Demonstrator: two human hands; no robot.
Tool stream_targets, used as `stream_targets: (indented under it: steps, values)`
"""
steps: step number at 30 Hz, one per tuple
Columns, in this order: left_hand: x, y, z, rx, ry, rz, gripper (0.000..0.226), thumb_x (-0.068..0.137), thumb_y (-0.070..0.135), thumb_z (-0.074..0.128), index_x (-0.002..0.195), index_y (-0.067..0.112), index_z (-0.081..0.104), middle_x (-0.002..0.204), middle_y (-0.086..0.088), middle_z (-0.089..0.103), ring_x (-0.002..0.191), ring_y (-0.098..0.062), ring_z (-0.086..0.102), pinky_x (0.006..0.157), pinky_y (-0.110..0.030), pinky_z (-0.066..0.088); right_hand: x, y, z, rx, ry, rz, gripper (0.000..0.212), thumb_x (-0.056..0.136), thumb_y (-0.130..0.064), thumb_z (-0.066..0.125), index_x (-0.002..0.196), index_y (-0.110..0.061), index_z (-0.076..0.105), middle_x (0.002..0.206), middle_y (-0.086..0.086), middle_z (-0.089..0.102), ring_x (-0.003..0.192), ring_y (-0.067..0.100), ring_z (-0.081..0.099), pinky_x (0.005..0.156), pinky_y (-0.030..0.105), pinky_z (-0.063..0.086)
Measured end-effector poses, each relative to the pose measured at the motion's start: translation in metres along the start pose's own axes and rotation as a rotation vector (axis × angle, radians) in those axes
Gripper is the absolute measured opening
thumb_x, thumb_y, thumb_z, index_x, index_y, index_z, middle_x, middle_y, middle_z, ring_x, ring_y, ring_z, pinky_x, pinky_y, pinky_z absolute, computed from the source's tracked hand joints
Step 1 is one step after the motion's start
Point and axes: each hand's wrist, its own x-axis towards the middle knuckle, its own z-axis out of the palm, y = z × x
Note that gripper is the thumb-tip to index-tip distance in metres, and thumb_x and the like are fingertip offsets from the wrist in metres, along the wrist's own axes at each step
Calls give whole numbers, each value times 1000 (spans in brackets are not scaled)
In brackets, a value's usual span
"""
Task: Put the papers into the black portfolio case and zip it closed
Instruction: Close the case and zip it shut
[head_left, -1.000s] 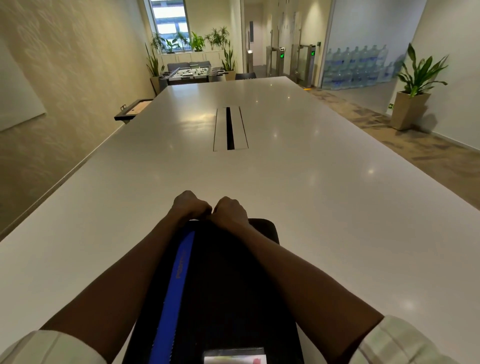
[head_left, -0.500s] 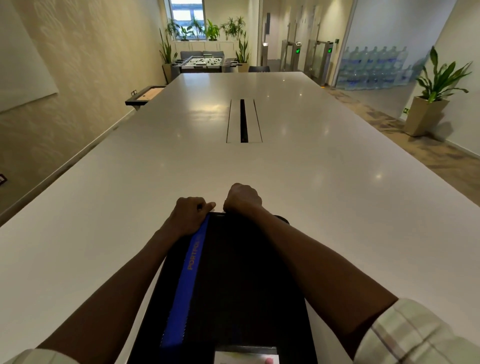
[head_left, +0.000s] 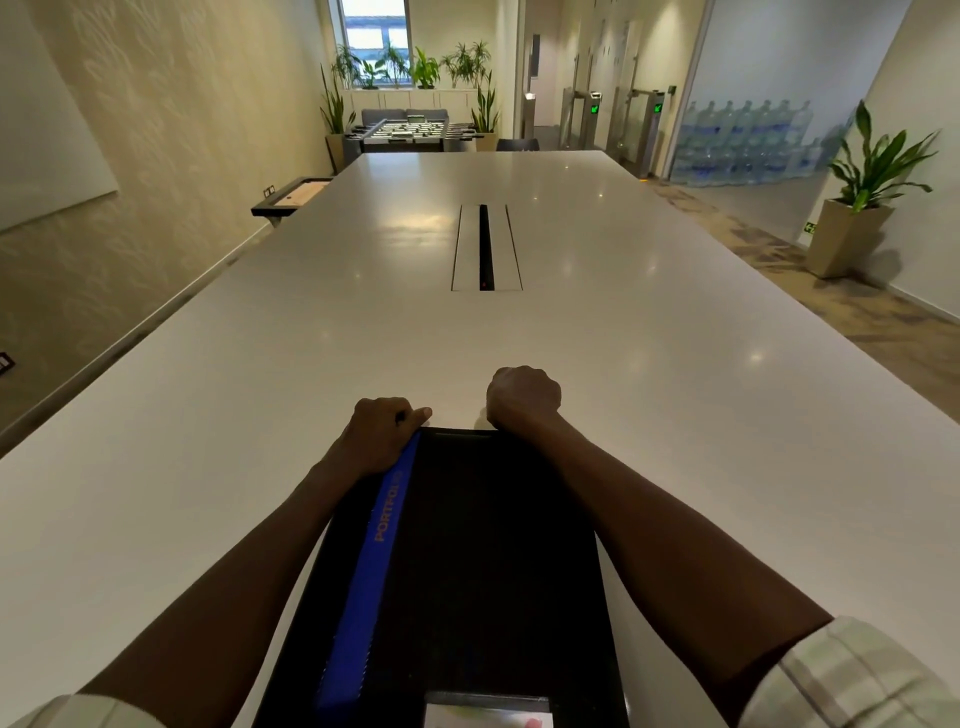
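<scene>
The black portfolio case (head_left: 483, 561) lies flat on the white table (head_left: 675, 415), lengthwise away from me, with a blue strip lettered "PORTFOLIO" along its left side. My left hand (head_left: 382, 434) clamps the case's far left corner, thumb on top. My right hand (head_left: 522, 397) is a closed fist at the case's far right edge, seemingly pinching the zipper pull, which the fingers hide. No papers show outside the case. A small clear label pocket (head_left: 485, 714) sits at the case's near end.
A cable slot (head_left: 485, 249) is set into the table's centre farther out. The table's left edge runs close to the wall. A potted plant (head_left: 857, 208) stands on the floor to the right, water bottles and gates beyond.
My hands were together at the far left corner. My right hand has slid right along the case's far edge, away from my left hand, which stays on the corner.
</scene>
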Motion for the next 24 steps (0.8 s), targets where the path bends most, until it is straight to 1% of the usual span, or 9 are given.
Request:
stream_targets:
  steps: [3, 5, 8, 13, 16, 19, 22, 24]
  values:
    - [-2, 3, 0, -14, 7, -2, 37, 96, 36, 56, 69, 11, 62, 67, -2, 60, 65, -17, 52, 67, -26, 32, -3, 0, -1, -36, 10, -18, 39, 87, -8, 44, 122, -13, 60, 119, 7, 65, 111, 27, 60, 72, 33, 38]
    - [-6, 2, -1, -32, 39, -22, 33, 95, 35, 57, 75, 10, 66, 71, -1, 61, 68, -15, 53, 69, -25, 33, -5, 0, 1, -51, 22, -36, 39, 87, -8, 43, 122, -13, 60, 118, 7, 66, 111, 27, 60, 72, 32, 38]
    - [-15, -3, -5, -12, 55, -57, 33, 95, 35, 55, 83, 9, 71, 79, -3, 62, 74, -15, 53, 71, -27, 33, -5, 4, -2, -55, 24, -29, 39, 89, -9, 43, 125, -13, 58, 121, 8, 64, 113, 27, 59, 73, 32, 38]
    - [-24, -7, -9, -75, 77, -93, 30, 96, 30, 56, 85, 5, 70, 84, -9, 64, 78, -18, 53, 73, -27, 34, -9, 7, -7, -81, 6, -37, 39, 89, -10, 44, 125, -11, 57, 124, 9, 63, 116, 28, 57, 81, 34, 45]
    - [-24, -3, -7, -81, 66, -107, 30, 96, 27, 56, 86, 3, 69, 88, -13, 65, 80, -18, 52, 75, -28, 34, -13, 7, -6, -90, 12, -46, 36, 88, -10, 46, 121, -12, 60, 120, 8, 65, 112, 27, 59, 77, 32, 43]
    - [-24, -1, -8, -83, 54, -120, 30, 97, 25, 55, 88, 0, 68, 91, -16, 65, 83, -22, 55, 77, -29, 36, -15, 6, -4, -100, 36, -65, 32, 87, -12, 51, 116, -13, 64, 114, 6, 68, 108, 26, 61, 72, 31, 40]
    - [-24, 1, -9, -70, 42, -127, 31, 97, 25, 54, 88, -1, 68, 92, -17, 65, 85, -23, 56, 77, -27, 35, -17, 5, 0, -115, 58, -74, 31, 84, -9, 50, 110, -14, 66, 107, 5, 69, 101, 25, 64, 66, 29, 39]
    - [-25, 0, -8, -76, 47, -144, 32, 98, 27, 53, 89, 1, 68, 92, -16, 65, 86, -24, 56, 77, -28, 35, -16, 8, 2, -99, 59, -58, 32, 84, -10, 50, 111, -15, 65, 107, 4, 68, 102, 25, 63, 66, 30, 37]
